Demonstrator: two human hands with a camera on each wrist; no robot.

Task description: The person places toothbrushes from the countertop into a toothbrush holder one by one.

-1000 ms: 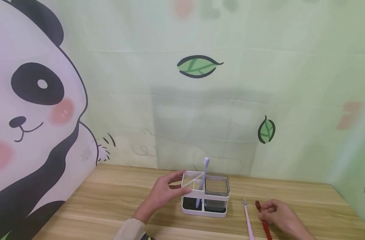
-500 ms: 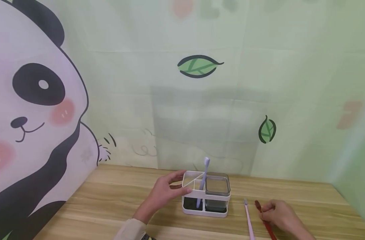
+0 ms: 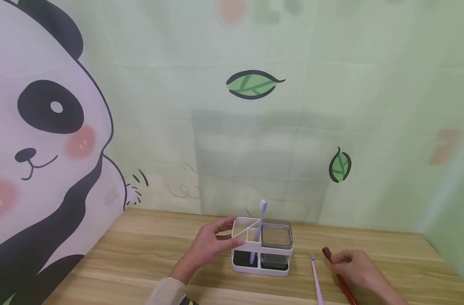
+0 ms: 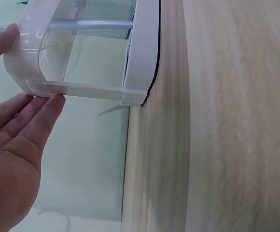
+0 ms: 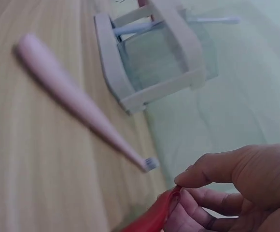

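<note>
A white toothbrush holder (image 3: 244,269) with a divided top rack stands on the wooden table. My left hand (image 3: 209,243) holds its left corner, thumb on the front of the rim and fingers against the side. One lavender toothbrush (image 3: 263,206) leans upright in a compartment, bristles up. A clear grey cup (image 3: 276,236) sits in the holder's right half. To the right, my right hand (image 3: 358,267) pinches a red toothbrush (image 3: 345,288) by its neck, between thumb and fingers. Beside it a pink toothbrush (image 3: 316,283) lies on the table, its head (image 5: 151,164) pointing away from me.
The wood-grain table (image 3: 140,254) ends at a pale green cloth backdrop (image 3: 159,127) just behind the holder. A large printed panda (image 3: 56,152) covers the left side of the cloth.
My right hand has shifted slightly right, and the red toothbrush has turned in its fingers, its head now a little higher with the bristles out of sight. My left hand stays on the holder.
</note>
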